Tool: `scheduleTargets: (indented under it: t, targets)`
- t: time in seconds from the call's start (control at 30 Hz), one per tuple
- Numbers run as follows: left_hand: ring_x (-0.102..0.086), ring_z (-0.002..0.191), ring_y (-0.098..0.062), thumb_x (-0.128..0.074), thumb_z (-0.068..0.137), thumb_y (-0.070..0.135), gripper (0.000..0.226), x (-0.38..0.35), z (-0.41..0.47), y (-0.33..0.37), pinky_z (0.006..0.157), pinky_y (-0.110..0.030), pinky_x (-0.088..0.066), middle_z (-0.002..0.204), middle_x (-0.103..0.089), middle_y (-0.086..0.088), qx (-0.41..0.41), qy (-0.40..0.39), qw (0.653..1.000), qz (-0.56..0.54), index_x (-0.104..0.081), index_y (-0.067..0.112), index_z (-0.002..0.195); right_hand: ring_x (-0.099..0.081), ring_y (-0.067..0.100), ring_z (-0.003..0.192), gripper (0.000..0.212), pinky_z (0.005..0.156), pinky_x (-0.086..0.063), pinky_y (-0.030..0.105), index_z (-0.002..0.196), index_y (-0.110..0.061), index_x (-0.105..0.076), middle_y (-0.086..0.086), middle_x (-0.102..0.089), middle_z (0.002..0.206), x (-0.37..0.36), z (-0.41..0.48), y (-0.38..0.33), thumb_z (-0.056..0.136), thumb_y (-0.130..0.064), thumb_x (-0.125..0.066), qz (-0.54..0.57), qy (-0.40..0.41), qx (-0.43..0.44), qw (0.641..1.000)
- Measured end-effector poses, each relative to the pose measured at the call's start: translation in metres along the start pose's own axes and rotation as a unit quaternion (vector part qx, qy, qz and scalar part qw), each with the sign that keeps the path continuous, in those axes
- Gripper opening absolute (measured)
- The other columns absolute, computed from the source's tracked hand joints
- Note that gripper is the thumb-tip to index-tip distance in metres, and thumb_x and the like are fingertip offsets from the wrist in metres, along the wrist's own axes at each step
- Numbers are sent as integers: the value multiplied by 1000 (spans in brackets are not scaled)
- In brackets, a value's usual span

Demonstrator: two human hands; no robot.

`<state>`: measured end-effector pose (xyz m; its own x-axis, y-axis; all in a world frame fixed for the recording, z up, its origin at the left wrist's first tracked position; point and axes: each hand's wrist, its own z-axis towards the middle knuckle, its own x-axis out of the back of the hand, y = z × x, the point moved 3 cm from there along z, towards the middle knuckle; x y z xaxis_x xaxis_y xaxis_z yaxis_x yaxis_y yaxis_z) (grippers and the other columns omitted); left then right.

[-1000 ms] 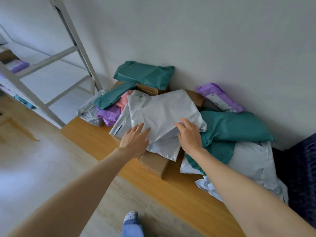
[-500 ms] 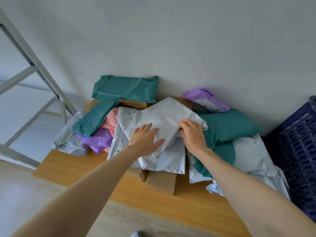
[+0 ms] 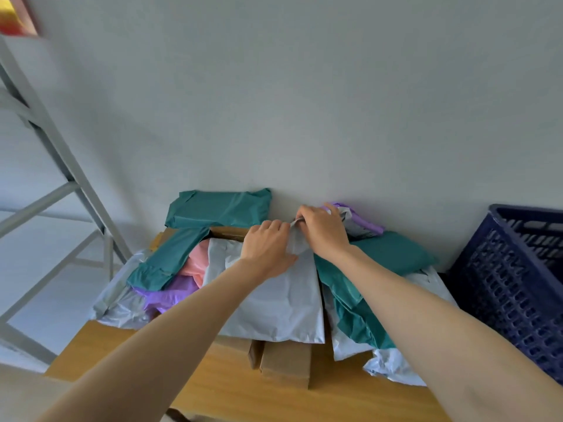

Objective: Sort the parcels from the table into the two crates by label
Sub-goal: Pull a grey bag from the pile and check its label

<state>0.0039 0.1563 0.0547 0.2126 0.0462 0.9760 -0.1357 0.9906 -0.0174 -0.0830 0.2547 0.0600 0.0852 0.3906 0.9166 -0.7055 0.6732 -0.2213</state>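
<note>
Now | left grip, right grip pinch white parcel top edge | blue crate: contents hidden

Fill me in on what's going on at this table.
A person is working through a heap of parcels on the wooden table. The left hand and the right hand both grip the far edge of the grey mailer lying on top of the heap, fingers curled over it, apparently about to lift or turn it. A teal bag, a purple bag and a cardboard box lie around it. A dark blue crate stands to the right; no second crate is in view.
</note>
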Motion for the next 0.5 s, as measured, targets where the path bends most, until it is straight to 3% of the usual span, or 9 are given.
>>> scheduleTargets:
  t: [0.13, 0.3, 0.43, 0.5]
  targets:
    - [-51, 116, -23, -64, 83, 43, 51, 6, -3, -3, 91, -32, -38, 123, -57, -1, 18, 34, 999, -6, -46, 16, 123, -59, 21, 95, 18, 110, -18, 32, 100, -14, -59, 1, -68, 98, 16, 4, -8, 100, -15, -41, -1, 25, 8, 1000]
    - [-56, 103, -22, -63, 80, 52, 47, 5, -8, -10, 87, -29, -35, 104, -64, 0, 34, 54, 998, 5, -50, 15, 107, -60, 20, 92, 16, 109, -21, 32, 100, -14, -60, 0, -68, 95, 27, 5, -20, 99, -16, -44, -28, 72, 15, 997]
    - [-58, 93, -24, -54, 86, 29, 21, 5, -9, -13, 75, -29, -32, 93, -63, -3, 45, 75, 996, -27, -40, 16, 93, -59, 21, 96, 16, 108, -25, 32, 99, -13, -61, 1, -66, 98, 34, 2, -28, 99, -18, -45, -45, 101, 30, 993]
    - [-57, 87, -27, -50, 85, 20, 18, 7, -8, -15, 67, -29, -27, 89, -61, -6, 54, 77, 994, -56, -33, 16, 89, -56, 22, 100, 13, 102, -30, 31, 100, -12, -61, 3, -63, 101, 38, -1, -28, 97, -17, -49, -28, 111, 38, 993]
